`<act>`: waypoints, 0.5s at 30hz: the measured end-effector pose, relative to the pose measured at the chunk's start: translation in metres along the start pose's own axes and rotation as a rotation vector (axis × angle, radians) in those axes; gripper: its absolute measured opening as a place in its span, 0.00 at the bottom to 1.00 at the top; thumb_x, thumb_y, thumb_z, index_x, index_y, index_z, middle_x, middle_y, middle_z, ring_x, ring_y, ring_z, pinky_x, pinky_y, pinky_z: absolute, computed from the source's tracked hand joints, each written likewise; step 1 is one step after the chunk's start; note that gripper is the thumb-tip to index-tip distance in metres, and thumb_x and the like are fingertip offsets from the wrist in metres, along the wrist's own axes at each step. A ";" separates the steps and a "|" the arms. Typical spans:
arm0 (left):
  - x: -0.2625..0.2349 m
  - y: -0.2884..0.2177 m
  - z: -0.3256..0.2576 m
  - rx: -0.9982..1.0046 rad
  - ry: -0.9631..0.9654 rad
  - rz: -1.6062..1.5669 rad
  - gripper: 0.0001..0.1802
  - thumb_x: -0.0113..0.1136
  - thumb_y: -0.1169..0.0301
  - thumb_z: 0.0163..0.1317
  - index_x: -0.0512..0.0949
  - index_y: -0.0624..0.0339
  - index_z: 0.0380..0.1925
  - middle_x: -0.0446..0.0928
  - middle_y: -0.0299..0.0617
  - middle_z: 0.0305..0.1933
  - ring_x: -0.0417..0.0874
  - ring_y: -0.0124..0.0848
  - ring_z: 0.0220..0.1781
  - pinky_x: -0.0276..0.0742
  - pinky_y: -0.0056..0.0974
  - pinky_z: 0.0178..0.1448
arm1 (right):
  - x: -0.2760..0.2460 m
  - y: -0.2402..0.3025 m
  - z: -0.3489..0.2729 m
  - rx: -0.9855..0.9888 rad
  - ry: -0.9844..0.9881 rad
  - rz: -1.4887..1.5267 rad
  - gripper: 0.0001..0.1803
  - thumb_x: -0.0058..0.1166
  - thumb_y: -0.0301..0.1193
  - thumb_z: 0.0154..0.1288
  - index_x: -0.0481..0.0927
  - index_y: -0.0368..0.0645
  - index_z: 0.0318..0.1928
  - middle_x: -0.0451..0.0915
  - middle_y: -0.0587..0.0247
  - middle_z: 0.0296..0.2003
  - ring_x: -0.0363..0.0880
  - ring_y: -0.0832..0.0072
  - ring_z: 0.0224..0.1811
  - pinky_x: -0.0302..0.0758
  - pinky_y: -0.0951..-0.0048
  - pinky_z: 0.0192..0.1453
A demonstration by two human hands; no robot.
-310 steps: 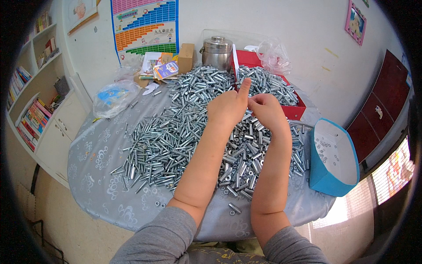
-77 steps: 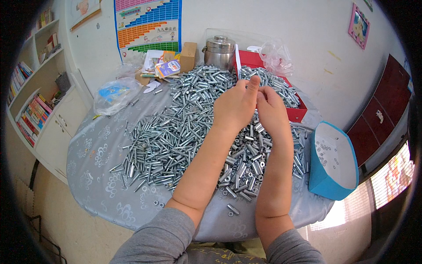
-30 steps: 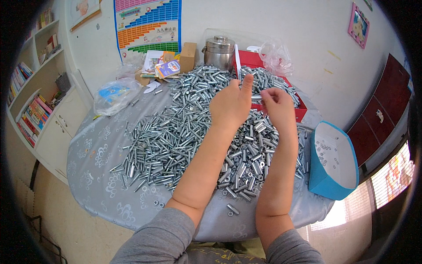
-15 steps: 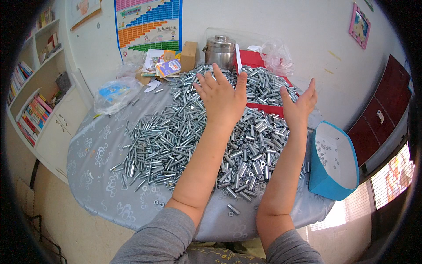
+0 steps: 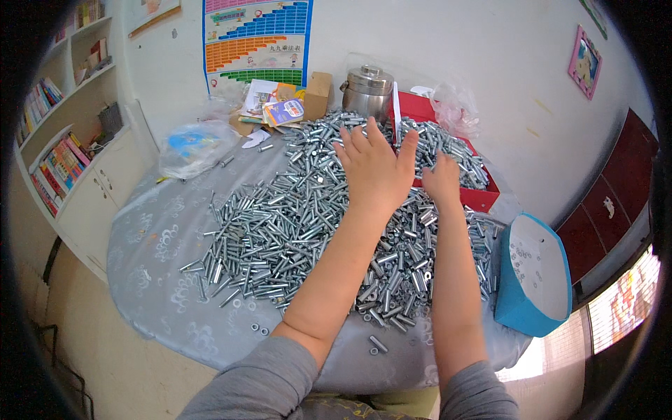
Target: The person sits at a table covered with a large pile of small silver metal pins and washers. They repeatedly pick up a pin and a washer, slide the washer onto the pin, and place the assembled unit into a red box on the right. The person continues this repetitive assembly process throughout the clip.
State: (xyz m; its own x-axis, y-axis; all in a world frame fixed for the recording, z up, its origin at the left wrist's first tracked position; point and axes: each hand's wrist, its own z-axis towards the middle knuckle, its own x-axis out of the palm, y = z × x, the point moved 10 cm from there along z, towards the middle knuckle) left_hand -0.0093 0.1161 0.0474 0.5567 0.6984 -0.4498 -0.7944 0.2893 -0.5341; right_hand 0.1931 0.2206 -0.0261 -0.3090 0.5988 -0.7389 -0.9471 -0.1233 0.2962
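Resting on the bolt pile (image 5: pixel 294 217), left hand (image 5: pixel 374 168) fingers spread, right hand (image 5: pixel 442 180) curled.

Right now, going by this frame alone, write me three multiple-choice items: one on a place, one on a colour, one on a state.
1. Where does the steel pot stand?
A. at the table's far edge by the wall
B. on the floor
C. on the bookshelf

2. What colour is the tub at the table's right edge?
A. yellow
B. blue with a white inside
C. black

3. How is the left hand?
A. clenched in a fist
B. open, fingers spread over the pile of metal sleeves
C. gripping the pot

Answers: A, it stands beyond the pile near the wall; B, blue outside, white inside; B, its fingers are splayed.
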 end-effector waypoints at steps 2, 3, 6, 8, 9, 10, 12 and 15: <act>-0.005 -0.001 0.000 0.008 -0.035 -0.033 0.39 0.39 0.43 0.63 0.61 0.74 0.55 0.63 0.62 0.56 0.59 0.57 0.62 0.46 0.59 0.66 | 0.057 -0.001 0.019 -0.110 0.132 0.009 0.25 0.50 0.28 0.52 0.70 0.36 0.53 0.72 0.43 0.50 0.68 0.52 0.55 0.64 0.60 0.59; -0.003 -0.007 0.000 0.022 -0.031 -0.071 0.39 0.39 0.44 0.63 0.61 0.74 0.55 0.64 0.62 0.55 0.60 0.56 0.61 0.48 0.58 0.65 | 0.108 -0.034 0.033 -0.124 0.260 0.017 0.25 0.49 0.28 0.53 0.70 0.37 0.54 0.73 0.43 0.50 0.69 0.52 0.54 0.65 0.60 0.59; -0.004 -0.008 0.002 0.059 -0.036 -0.120 0.38 0.40 0.45 0.63 0.63 0.75 0.53 0.66 0.62 0.52 0.64 0.53 0.56 0.54 0.53 0.61 | 0.165 -0.066 0.039 -0.085 0.446 0.079 0.27 0.46 0.28 0.54 0.69 0.44 0.58 0.74 0.47 0.51 0.73 0.56 0.53 0.68 0.62 0.57; -0.007 -0.008 0.001 0.060 -0.021 -0.158 0.37 0.41 0.45 0.64 0.63 0.75 0.53 0.65 0.63 0.51 0.65 0.53 0.55 0.56 0.51 0.60 | 0.153 -0.056 0.043 -0.089 0.519 0.043 0.27 0.48 0.28 0.53 0.70 0.44 0.57 0.74 0.47 0.51 0.74 0.56 0.52 0.69 0.63 0.57; -0.011 -0.002 0.002 0.044 -0.025 -0.162 0.37 0.40 0.45 0.64 0.63 0.75 0.53 0.65 0.63 0.51 0.64 0.53 0.55 0.55 0.50 0.62 | 0.140 -0.033 0.042 -0.075 0.535 0.089 0.26 0.51 0.29 0.50 0.73 0.43 0.54 0.75 0.47 0.48 0.75 0.56 0.50 0.70 0.64 0.55; -0.012 -0.003 0.002 0.046 -0.020 -0.190 0.37 0.40 0.45 0.64 0.63 0.75 0.53 0.65 0.63 0.51 0.64 0.53 0.55 0.55 0.50 0.62 | 0.118 -0.030 0.038 0.021 0.544 0.106 0.23 0.54 0.28 0.48 0.77 0.43 0.49 0.77 0.48 0.45 0.76 0.57 0.48 0.72 0.65 0.53; -0.013 -0.004 0.001 0.044 -0.008 -0.235 0.37 0.39 0.45 0.64 0.63 0.75 0.53 0.65 0.63 0.51 0.65 0.53 0.55 0.54 0.50 0.62 | 0.105 -0.021 0.035 0.042 0.551 0.010 0.20 0.56 0.27 0.46 0.79 0.43 0.45 0.79 0.50 0.43 0.77 0.58 0.47 0.73 0.65 0.52; -0.011 -0.005 0.002 0.040 0.020 -0.258 0.38 0.38 0.45 0.64 0.64 0.75 0.52 0.65 0.63 0.51 0.64 0.53 0.56 0.54 0.50 0.62 | 0.114 -0.028 0.040 0.002 0.491 0.000 0.16 0.56 0.31 0.49 0.81 0.43 0.41 0.79 0.52 0.42 0.77 0.59 0.47 0.73 0.63 0.51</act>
State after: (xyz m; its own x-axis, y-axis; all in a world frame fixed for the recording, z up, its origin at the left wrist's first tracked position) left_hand -0.0115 0.1082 0.0562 0.7467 0.5852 -0.3163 -0.6340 0.4822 -0.6046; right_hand 0.1880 0.3238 -0.0950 -0.3141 0.1549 -0.9367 -0.9470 -0.1214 0.2974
